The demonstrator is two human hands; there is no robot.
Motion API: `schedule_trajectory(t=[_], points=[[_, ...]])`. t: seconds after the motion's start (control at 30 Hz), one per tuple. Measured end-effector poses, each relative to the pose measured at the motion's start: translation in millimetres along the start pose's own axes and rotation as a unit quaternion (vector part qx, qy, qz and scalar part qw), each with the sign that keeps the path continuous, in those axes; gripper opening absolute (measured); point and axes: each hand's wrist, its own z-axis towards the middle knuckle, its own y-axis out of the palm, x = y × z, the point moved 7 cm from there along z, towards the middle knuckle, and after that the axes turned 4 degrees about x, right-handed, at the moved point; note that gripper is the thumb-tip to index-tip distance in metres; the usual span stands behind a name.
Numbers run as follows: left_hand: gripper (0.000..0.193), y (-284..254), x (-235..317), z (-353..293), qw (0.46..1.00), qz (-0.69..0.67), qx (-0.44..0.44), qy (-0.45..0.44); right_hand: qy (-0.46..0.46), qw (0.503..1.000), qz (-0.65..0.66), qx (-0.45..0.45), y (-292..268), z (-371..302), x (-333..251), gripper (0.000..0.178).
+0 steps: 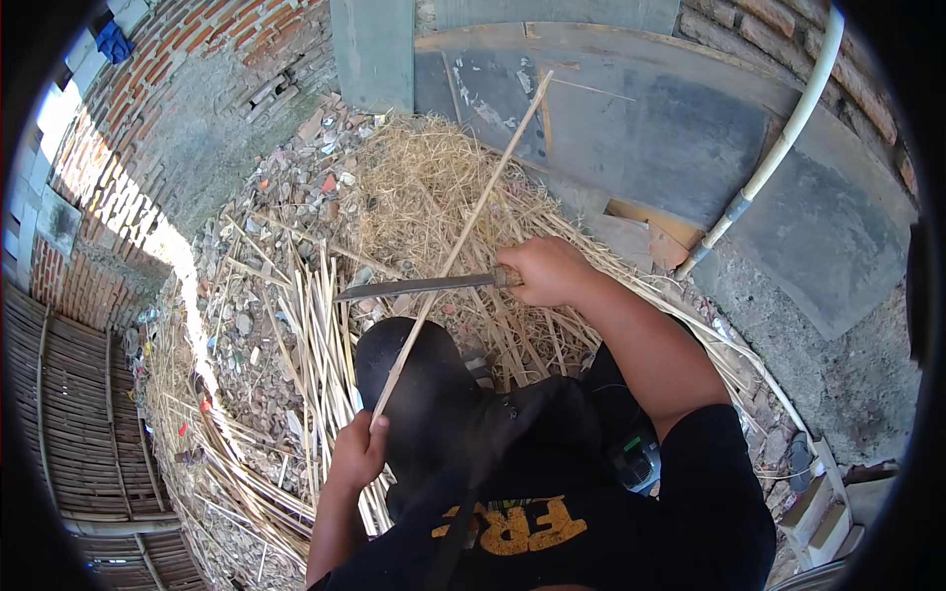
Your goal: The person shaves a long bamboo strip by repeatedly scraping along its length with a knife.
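Observation:
My left hand [357,451] is closed around the lower end of a long, pale bamboo strip [483,202]. The strip slants up and away to the right, with a thin sliver [596,91] sticking out sideways at its far tip. In my right hand [550,271] is the handle of a long knife [414,287], its dark blade pointing left. Blade and strip cross above my dark-clothed knee [409,360]; the blade seems to lie against the strip, a little above its middle from my left hand.
Curly pale shavings [409,182] are heaped ahead on rubble-strewn ground. Bamboo strips [317,345] lie left of my knee, with another bundle [251,483] farther left. Grey panels [641,138] and a white pipe [788,138] stand ahead right. A brick wall [187,108] rises at far left.

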Motion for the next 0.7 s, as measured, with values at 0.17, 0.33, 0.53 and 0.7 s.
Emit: schedule_trajectory(t=[0.17,0.33,0.53,0.7], points=[[0.051,4.1,-1.4,-4.1,0.999,-0.046,0.004,0.015,-0.018,0.999,0.035,0.024,-0.7,0.2,-3.0,0.027],[0.053,4.6,-2.9,0.8,0.999,-0.046,-0.002,0.011,0.001,0.998,0.048,0.033,1.2,3.5,5.3,0.025],[0.051,1.4,-1.0,5.0,0.998,-0.052,-0.024,-0.004,0.019,0.998,0.068,0.002,14.0,4.7,-5.4,0.023],[0.048,2.9,0.6,1.2,1.0,-0.02,0.0,0.014,-0.016,0.999,0.033,0.001,20.1,9.8,-10.2,0.021]])
